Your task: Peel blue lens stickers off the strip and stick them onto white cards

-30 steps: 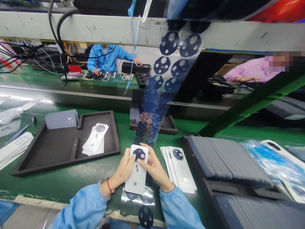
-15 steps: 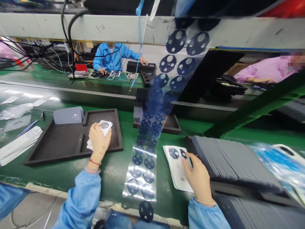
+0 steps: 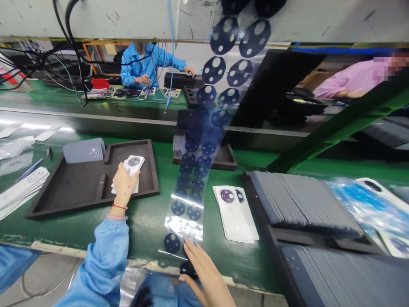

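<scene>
My left hand [image 3: 124,184] is closed around a small stack of white phone-shaped panels [image 3: 138,163] with a dark round camera patch, at the right side of a black tray [image 3: 73,197]. My right hand [image 3: 206,273] reaches over the near table edge with its fingers stretched and thumb apart. It is at the lower end of a clear film strip [image 3: 183,222] carrying two rows of dark round stickers with holes. One dark round sticker [image 3: 188,269] shows between thumb and fingers; whether they touch it I cannot tell. To the right lie two overlapping white panels [image 3: 239,219].
Black trays of tightly packed grey panels [image 3: 303,204] fill the right side. A grey phone-shaped panel [image 3: 83,151] stands in the left tray. More white panels [image 3: 24,192] lie far left. A blue cable [image 3: 171,55] hangs ahead; a person in blue [image 3: 140,68] works beyond.
My right hand has left the white panels on the right and moved left and down to the film's near end. My left hand stays on its stack. The view has shifted slightly.
</scene>
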Available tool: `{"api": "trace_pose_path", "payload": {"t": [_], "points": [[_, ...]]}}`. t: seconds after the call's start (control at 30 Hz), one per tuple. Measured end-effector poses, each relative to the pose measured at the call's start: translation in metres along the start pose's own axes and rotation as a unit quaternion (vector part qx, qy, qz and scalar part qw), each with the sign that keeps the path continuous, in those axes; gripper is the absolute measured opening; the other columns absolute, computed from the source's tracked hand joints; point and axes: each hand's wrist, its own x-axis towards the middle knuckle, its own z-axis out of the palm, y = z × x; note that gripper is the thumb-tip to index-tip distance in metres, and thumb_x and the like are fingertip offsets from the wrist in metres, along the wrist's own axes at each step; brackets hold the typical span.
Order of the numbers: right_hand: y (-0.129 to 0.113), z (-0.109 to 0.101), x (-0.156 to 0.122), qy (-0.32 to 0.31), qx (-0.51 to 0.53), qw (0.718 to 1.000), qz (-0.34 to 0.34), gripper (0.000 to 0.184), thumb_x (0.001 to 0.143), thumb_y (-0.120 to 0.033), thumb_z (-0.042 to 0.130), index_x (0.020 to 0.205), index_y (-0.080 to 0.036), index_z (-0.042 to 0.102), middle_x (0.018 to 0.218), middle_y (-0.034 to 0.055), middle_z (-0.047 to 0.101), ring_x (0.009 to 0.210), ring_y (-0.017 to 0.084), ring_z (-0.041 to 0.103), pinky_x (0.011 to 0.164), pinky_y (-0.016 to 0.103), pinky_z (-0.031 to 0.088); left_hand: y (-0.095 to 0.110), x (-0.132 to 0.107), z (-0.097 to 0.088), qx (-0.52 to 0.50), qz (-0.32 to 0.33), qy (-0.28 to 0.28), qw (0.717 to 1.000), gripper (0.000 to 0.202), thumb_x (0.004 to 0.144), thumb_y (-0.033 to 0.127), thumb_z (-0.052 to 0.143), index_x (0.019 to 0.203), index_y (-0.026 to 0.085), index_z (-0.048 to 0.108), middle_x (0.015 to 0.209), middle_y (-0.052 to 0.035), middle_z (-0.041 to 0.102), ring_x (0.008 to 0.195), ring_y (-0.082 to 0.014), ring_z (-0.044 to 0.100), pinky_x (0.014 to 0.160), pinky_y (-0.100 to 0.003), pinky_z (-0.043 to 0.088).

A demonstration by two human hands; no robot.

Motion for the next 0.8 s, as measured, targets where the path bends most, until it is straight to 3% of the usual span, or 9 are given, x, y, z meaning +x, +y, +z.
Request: {"api": "trace_pose_path", "payload": {"t": [0.17,0.23,0.3,0.4,0.5,0.57,0.6,0.67,0.8], "points": [[-0.001,0.004,-0.005,0.059,0.06,0.995,0.046,0.032,0.088,-0.033,0.066,0.118,-0.026,0.06,0.129,0.0094,0.065,0.119,0.029,0.062,0.097,0.04,0.055,0.01,-0.006,-0.002,-0.093,0.017,0.091,0.991,0.075,0.075,0.039,0.067,0.137,0.006,0.04,0.135,-0.0254,0.052,0.128,-0.0398,0.049,0.107,-0.051,0.037],[-0.003,0.006,-0.006,0.085,0.083,0.99,0.071,0.015,0.089,-0.035,0.063,0.1,-0.025,0.061,0.122,0.0094,0.068,0.116,0.028,0.064,0.094,0.037,0.057,0.019,-0.013,-0.003,-0.179,0.045,0.129,0.974,0.077,0.072,0.04,0.07,0.136,0.008,0.041,0.137,-0.0229,0.049,0.131,-0.0358,0.045,0.111,-0.047,0.035],[-0.005,0.008,-0.007,0.089,0.092,0.988,0.089,0.008,0.091,-0.033,0.06,0.089,-0.025,0.057,0.12,0.0091,0.068,0.117,0.027,0.063,0.094,0.035,0.056,0.03,-0.025,-0.006,-0.293,0.065,0.111,0.948,0.08,0.069,0.04,0.073,0.136,0.012,0.04,0.137,-0.0192,0.048,0.126,-0.031,0.049,0.107,-0.043,0.04],[-0.009,0.006,-0.006,0.057,0.09,0.99,0.09,0.012,0.092,-0.025,0.056,0.08,-0.024,0.054,0.128,0.0095,0.064,0.126,0.027,0.056,0.097,0.035,0.053,0.047,-0.05,-0.011,-0.476,0.065,-0.09,0.872,0.075,0.07,0.042,0.072,0.135,0.02,0.042,0.13,-0.0132,0.05,0.105,-0.0235,0.061,0.084,-0.035,0.053],[-0.016,-0.008,0.004,-0.006,0.092,0.993,0.069,0.012,0.086,-0.02,0.06,0.076,-0.023,0.055,0.135,0.0097,0.059,0.133,0.03,0.048,0.103,0.042,0.048,0.061,-0.082,-0.011,-0.585,0.052,-0.373,0.718,0.065,0.072,0.047,0.071,0.128,0.02,0.054,0.116,-0.011,0.056,0.084,-0.0178,0.062,0.063,-0.027,0.051],[-0.021,-0.024,0.015,-0.056,0.104,0.991,0.062,0.014,0.08,-0.023,0.068,0.071,-0.022,0.057,0.131,0.0101,0.06,0.13,0.031,0.051,0.105,0.047,0.045,0.066,-0.103,-0.005,-0.591,0.03,-0.499,0.633,0.06,0.069,0.044,0.076,0.121,0.019,0.06,0.107,-0.0086,0.059,0.079,-0.0157,0.062,0.065,-0.026,0.05],[-0.024,-0.033,0.022,-0.084,0.117,0.988,0.061,0.016,0.076,-0.026,0.072,0.069,-0.022,0.059,0.125,0.0099,0.062,0.127,0.031,0.055,0.106,0.048,0.042,0.068,-0.111,-0.001,-0.585,0.017,-0.536,0.609,0.059,0.066,0.041,0.079,0.118,0.019,0.061,0.103,-0.0068,0.06,0.08,-0.0154,0.062,0.069,-0.027,0.05],[-0.029,-0.05,0.035,-0.138,0.156,0.977,0.054,0.018,0.074,-0.031,0.076,0.066,-0.023,0.063,0.105,0.0069,0.066,0.113,0.025,0.064,0.11,0.047,0.037,0.071,-0.124,0.009,-0.566,-0.007,-0.573,0.593,0.057,0.064,0.034,0.083,0.114,0.02,0.06,0.098,-0.0039,0.062,0.084,-0.016,0.063,0.075,-0.029,0.05],[-0.035,-0.078,0.051,-0.21,0.284,0.935,0.023,0.025,0.081,-0.042,0.07,0.063,-0.025,0.065,0.078,-0.0004,0.066,0.086,0.017,0.069,0.111,0.043,0.035,0.072,-0.131,0.023,-0.559,-0.039,-0.537,0.63,0.054,0.064,0.031,0.085,0.108,0.02,0.055,0.103,-0.0039,0.062,0.087,-0.0159,0.064,0.077,-0.03,0.05]]}}
